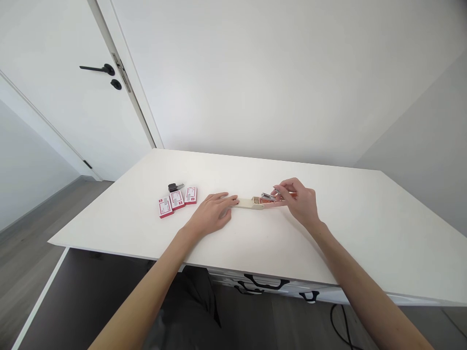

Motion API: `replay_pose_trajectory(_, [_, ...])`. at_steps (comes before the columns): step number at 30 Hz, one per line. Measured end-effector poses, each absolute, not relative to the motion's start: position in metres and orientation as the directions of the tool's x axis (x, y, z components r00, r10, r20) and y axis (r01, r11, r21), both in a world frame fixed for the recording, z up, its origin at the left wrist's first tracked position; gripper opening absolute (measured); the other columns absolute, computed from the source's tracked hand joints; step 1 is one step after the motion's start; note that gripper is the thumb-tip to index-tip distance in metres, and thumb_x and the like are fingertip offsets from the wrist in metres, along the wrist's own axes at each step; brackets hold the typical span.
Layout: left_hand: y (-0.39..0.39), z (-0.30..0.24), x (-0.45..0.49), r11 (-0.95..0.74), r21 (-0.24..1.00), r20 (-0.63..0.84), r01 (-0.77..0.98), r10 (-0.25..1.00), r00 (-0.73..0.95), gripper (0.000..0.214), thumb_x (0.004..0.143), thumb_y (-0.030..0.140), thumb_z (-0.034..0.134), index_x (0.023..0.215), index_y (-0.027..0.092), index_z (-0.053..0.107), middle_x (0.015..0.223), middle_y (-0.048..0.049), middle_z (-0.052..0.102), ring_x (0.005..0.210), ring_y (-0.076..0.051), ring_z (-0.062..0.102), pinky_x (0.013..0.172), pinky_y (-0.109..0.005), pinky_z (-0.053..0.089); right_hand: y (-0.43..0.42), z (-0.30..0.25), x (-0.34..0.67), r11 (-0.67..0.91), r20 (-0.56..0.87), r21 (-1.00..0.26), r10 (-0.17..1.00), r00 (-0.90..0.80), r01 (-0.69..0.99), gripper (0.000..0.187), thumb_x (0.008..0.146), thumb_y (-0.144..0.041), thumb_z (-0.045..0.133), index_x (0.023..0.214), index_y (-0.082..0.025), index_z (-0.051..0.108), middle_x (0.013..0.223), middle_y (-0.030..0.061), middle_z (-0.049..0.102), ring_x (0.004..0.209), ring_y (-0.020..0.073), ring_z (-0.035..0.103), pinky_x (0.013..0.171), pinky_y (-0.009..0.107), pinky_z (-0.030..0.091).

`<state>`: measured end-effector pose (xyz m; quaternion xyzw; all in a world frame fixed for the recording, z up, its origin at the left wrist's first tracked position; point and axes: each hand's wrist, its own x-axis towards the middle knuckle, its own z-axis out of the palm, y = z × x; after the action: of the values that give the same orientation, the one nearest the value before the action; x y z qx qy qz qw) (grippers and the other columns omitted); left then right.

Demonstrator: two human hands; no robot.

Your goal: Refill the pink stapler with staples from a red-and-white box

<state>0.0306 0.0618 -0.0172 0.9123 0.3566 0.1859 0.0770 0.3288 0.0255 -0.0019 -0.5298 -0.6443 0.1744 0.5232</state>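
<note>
A beige stapler (251,202) lies opened flat in the middle of the white table (365,228). My left hand (211,214) rests flat on the table with its fingers stretched out, the fingertips pressing the stapler's left end. My right hand (299,201) hovers over the stapler's right part, thumb and forefinger pinched on a small silvery strip of staples (269,196) at the open magazine. Three red-and-white staple boxes (177,200) lie in a row to the left of my left hand, with a small dark staple remover (175,187) just behind them.
A white door with a black handle (98,69) stands at the far left behind the table. Black handles (266,283) of something stored under the table show below its front edge. A black cable (337,323) lies on the floor.
</note>
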Motion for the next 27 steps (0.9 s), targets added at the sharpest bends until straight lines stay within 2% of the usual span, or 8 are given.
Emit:
replay_pose_trajectory(6, [0.062,-0.018,0.03,-0.731,0.28,0.284,0.622,0.682,0.674,0.045,0.099,0.023,0.047,0.14,0.028,0.066,0.15,0.0014,0.064,0.144,-0.029,0.053,0.119,-0.053,0.045,0.025,0.001,0.329,0.414,0.532,-0.739,0.842,0.084,0.532,0.032,0.102,-0.058,0.055,0.1,-0.027,0.064,0.069,-0.0024,0.065,0.058,0.0161,0.064,0.065,0.031,0.058])
replay_pose_trajectory(13, [0.059,-0.017,0.029,-0.749,0.284,0.294,0.599,0.663,0.689,0.046,0.098,0.021,0.046,0.138,0.029,0.068,0.148,0.0008,0.065,0.142,-0.029,0.055,0.116,-0.053,0.047,0.02,0.017,0.334,0.378,0.44,-0.775,0.898,0.003,0.506,0.042,0.104,-0.062,0.046,0.106,-0.029,0.072,0.076,0.0011,0.06,0.065,0.0176,0.062,0.073,0.036,0.064])
replay_pose_trajectory(15, [0.058,-0.017,0.028,-0.755,0.283,0.298,0.591,0.655,0.694,0.047,0.098,0.02,0.046,0.137,0.031,0.068,0.147,0.0014,0.066,0.141,-0.029,0.056,0.115,-0.053,0.047,0.012,0.023,0.335,0.333,0.374,-0.807,0.927,-0.015,0.487,0.042,0.104,-0.062,0.047,0.104,-0.028,0.071,0.071,-0.0005,0.055,0.066,0.0178,0.062,0.073,0.035,0.062])
replay_pose_trajectory(18, [0.057,-0.019,0.028,-0.766,0.275,0.307,0.581,0.642,0.702,0.047,0.097,0.019,0.046,0.137,0.031,0.068,0.147,0.0019,0.066,0.14,-0.028,0.057,0.115,-0.051,0.048,-0.005,0.028,0.335,0.209,0.202,-0.88,0.977,-0.062,0.427,0.043,0.103,-0.064,0.049,0.1,-0.026,0.069,0.063,-0.0038,0.049,0.056,0.0149,0.055,0.06,0.03,0.054])
replay_pose_trajectory(20, [0.055,-0.02,0.028,-0.773,0.267,0.314,0.575,0.634,0.707,0.047,0.098,0.019,0.046,0.138,0.031,0.068,0.147,0.0019,0.066,0.14,-0.028,0.057,0.115,-0.05,0.048,-0.018,0.029,0.333,0.087,0.049,-0.942,0.991,-0.125,0.325,0.045,0.102,-0.066,0.052,0.099,-0.024,0.068,0.064,-0.005,0.049,0.048,0.0107,0.044,0.05,0.027,0.045])
replay_pose_trajectory(22, [0.054,-0.021,0.028,-0.776,0.261,0.317,0.575,0.631,0.708,0.046,0.098,0.019,0.046,0.138,0.03,0.068,0.147,0.0016,0.066,0.14,-0.027,0.058,0.115,-0.05,0.047,-0.028,0.026,0.331,-0.059,-0.091,-0.984,0.978,-0.187,0.171,0.045,0.099,-0.065,0.057,0.098,-0.022,0.068,0.072,-0.0036,0.054,0.047,0.0081,0.042,0.044,0.024,0.04])
replay_pose_trajectory(25, [0.053,-0.022,0.028,-0.771,0.26,0.32,0.581,0.636,0.702,0.046,0.098,0.019,0.045,0.137,0.029,0.068,0.146,0.0005,0.067,0.139,-0.028,0.058,0.115,-0.051,0.048,-0.04,0.02,0.332,-0.241,-0.23,-0.97,0.945,-0.23,-0.021,0.038,0.098,-0.057,0.066,0.1,-0.02,0.072,0.089,0.0031,0.066,0.056,0.0095,0.055,0.046,0.023,0.049])
replay_pose_trajectory(27, [0.053,-0.022,0.028,-0.769,0.266,0.324,0.581,0.639,0.697,0.046,0.098,0.019,0.046,0.137,0.03,0.068,0.146,0.0,0.067,0.139,-0.027,0.058,0.115,-0.051,0.048,-0.044,0.018,0.334,-0.305,-0.277,-0.948,0.932,-0.234,-0.092,0.033,0.099,-0.049,0.067,0.107,-0.019,0.076,0.102,0.0087,0.073,0.075,0.0145,0.069,0.066,0.028,0.064])
